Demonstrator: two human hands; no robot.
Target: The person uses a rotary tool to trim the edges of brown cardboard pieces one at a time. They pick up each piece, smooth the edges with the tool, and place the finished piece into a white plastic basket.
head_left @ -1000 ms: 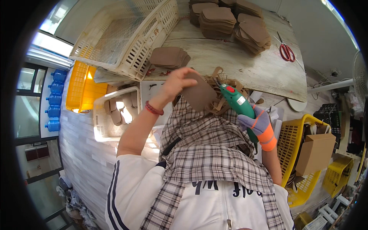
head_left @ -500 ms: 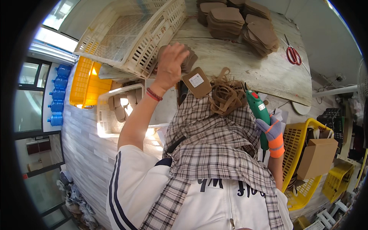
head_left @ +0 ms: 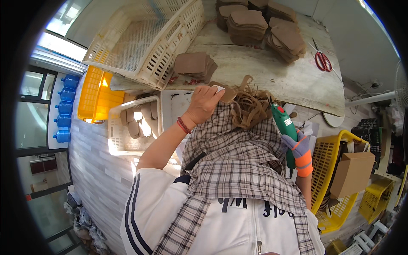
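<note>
My bare left hand (head_left: 202,104), with red bands at the wrist, has its fingers closed at the near-left edge of a rounded brown fabric piece (head_left: 228,94). A white label shows by the fingertips; the hand covers most of it. My right hand (head_left: 298,147), in a grey and orange glove, is wrapped round a green handheld electric cutter (head_left: 284,120), its dark blades pointing up toward the table. Between the hands, a tangle of brown strips (head_left: 251,106) lies on my checked apron at the table edge. A short stack of brown pieces (head_left: 192,66) sits beyond my left hand.
Taller stacks of brown pieces (head_left: 247,25) stand at the table's back. Red-handled scissors (head_left: 323,62) lie at the right. A white plastic crate (head_left: 163,53) stands at the table's left; a lower white crate (head_left: 115,138) holds brown pieces. A yellow basket (head_left: 325,170) stands to my right.
My left hand has come off the short stack and moved nearer and to the right, onto the labelled brown piece. The right hand stays round the cutter, almost unmoved.
</note>
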